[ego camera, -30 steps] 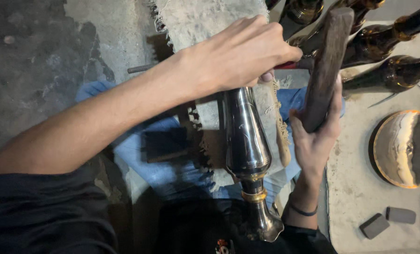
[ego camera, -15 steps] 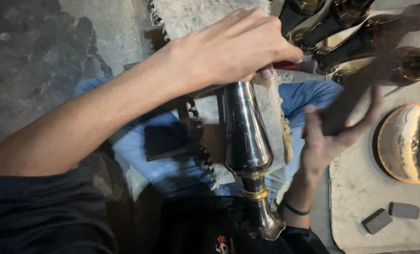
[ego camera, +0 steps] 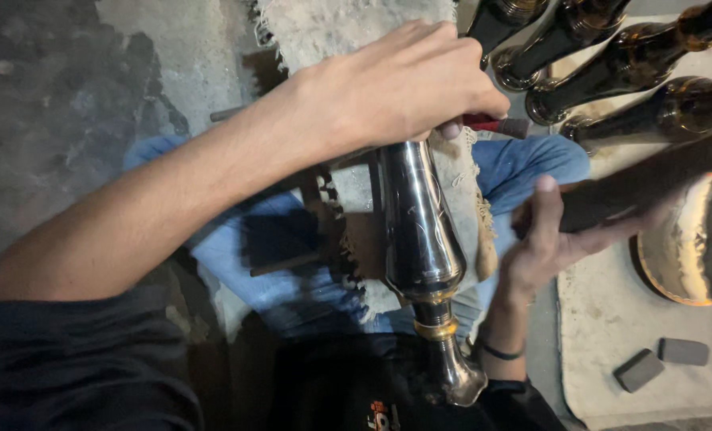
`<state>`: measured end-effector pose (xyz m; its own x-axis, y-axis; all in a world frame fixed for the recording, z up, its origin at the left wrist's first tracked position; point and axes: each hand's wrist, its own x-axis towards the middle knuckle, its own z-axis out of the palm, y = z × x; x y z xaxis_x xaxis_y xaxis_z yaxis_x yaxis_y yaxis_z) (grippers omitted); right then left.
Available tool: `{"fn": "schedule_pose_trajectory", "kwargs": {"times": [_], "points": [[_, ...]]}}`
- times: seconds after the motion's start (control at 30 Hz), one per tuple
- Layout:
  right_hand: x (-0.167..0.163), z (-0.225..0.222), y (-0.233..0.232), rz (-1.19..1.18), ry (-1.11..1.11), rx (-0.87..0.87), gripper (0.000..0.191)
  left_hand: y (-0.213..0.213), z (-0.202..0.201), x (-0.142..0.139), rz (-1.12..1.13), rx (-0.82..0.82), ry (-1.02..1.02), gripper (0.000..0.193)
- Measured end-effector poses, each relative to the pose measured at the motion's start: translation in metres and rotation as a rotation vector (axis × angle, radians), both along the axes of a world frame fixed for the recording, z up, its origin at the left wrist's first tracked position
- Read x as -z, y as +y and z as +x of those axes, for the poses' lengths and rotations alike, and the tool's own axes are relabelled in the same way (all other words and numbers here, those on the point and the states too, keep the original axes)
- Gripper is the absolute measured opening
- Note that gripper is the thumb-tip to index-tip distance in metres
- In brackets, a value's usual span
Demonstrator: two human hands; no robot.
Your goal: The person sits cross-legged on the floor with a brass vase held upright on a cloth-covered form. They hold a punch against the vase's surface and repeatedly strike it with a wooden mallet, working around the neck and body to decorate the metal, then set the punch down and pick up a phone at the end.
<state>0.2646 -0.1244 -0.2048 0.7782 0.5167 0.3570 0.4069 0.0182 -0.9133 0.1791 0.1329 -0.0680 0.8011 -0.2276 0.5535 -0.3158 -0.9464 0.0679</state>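
Left hand (ego camera: 408,84) reaching across from the left, fingers (ego camera: 451,128) curled down over the upper end of a polished metal vase (ego camera: 420,231), gripping it against a frayed pale cloth (ego camera: 348,28). Same clamp as half a second ago, barely shifted. Just past those fingertips, a red-handled tool (ego camera: 495,124) poking out to the right. Vase lying lengthwise along the lap, wide body below the left fingers, brass ring (ego camera: 435,329) and flared foot (ego camera: 459,379) nearest the camera, over blue jeans (ego camera: 292,263).

Right hand (ego camera: 551,239) to the right of the vase, palm up, fingers wrapped around a dark wooden stick (ego camera: 651,179). Stick now nearly level and blurred, pointing right; one second ago upright above the hand, half a second ago swinging down. Dark band (ego camera: 499,349) on the right wrist.

Beyond the right fingers, above the stick, four dark metal vases (ego camera: 603,56) in a fanned row. Below the stick's far end, one shiny round brass dish (ego camera: 691,255), partly cut by the frame edge. Nearer the camera, well below the right fingers, two small grey blocks (ego camera: 660,361) side by side on a pale mat (ego camera: 603,319).

Counted: one vase in hand, four set aside, one stick, one dish, two blocks, one cloth.
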Motion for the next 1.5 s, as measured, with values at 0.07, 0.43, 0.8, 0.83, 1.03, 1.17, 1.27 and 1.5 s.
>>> {"fn": "schedule_pose_trajectory", "kwargs": {"times": [0.07,0.43,0.8,0.83,1.03,1.17,1.27,1.5], "points": [[-0.002,-0.005,0.0,-0.07,-0.113,-0.065,0.096,0.002,0.001,-0.002,-0.03,0.008,0.214,0.034],[-0.028,-0.004,0.012,0.4,0.13,-0.06,0.087,0.011,-0.003,0.006,-0.053,0.01,0.239,0.024],[-0.045,0.005,0.011,-0.133,-0.283,0.002,0.081,0.016,-0.022,0.021,-0.106,0.055,0.057,0.038],[-0.046,0.004,0.012,-0.228,-0.363,-0.006,0.08,0.015,-0.023,0.021,-0.124,0.049,0.078,0.036],[-0.056,0.006,0.011,-0.203,-0.497,-0.041,0.087,0.014,-0.02,0.017,-0.18,0.023,0.185,0.033],[-0.056,0.004,0.012,-0.154,-0.299,0.0,0.084,0.015,-0.021,0.013,-0.13,0.026,0.138,0.036],[-0.049,-0.008,0.019,0.311,0.187,0.094,0.09,0.015,-0.024,0.014,-0.083,0.012,0.097,0.037],[-0.028,-0.006,0.016,0.017,-0.107,0.169,0.105,0.012,-0.016,0.018,-0.116,0.036,0.291,0.022]]}}
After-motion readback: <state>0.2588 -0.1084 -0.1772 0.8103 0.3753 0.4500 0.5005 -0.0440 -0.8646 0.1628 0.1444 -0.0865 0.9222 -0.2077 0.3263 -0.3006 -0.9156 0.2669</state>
